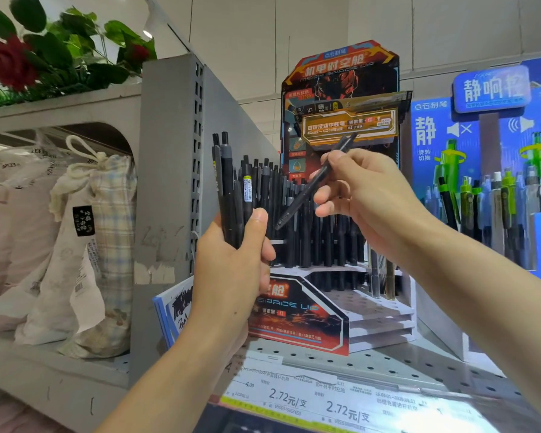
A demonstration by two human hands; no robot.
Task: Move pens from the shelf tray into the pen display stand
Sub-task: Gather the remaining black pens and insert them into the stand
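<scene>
- Closest to the camera: the price strip [310, 398] along the front edge of the perforated shelf [419, 367]. Nothing to do with the job, just there.
- Next up, the left hand [231, 264] is wrapped around a bundle of pens [231, 195], thumb pressed across the front, pens standing upright with clicker ends up. That's the supply.
- The right hand [366, 189] pinches a single pen [313, 182] between thumb and fingers. It's tilted, clicker end up and to the right, tip pointing down-left toward the rows already planted.
- My take on doing this bit well: straighten the pen to vertical before lowering it, aim the tip at a free hole instead of jamming it between neighbours, and keep the bundle off to the left so it doesn't knock the standing ones.
- Looks-wise the pens are slim, matte black, some with grey upper sections, and one in the bundle has a little barcode sticker.
- Behind the hands: the pen display stand [341, 214], orange and black mech artwork, stepped tiers with the back rows packed and the lower front steps looking mostly bare.
- Can't spot the shelf tray anywhere from here.
- Further right, a blue display [481, 145] with green pens; far left, cloth bags [100, 245] and a fake rose [10, 62].
</scene>
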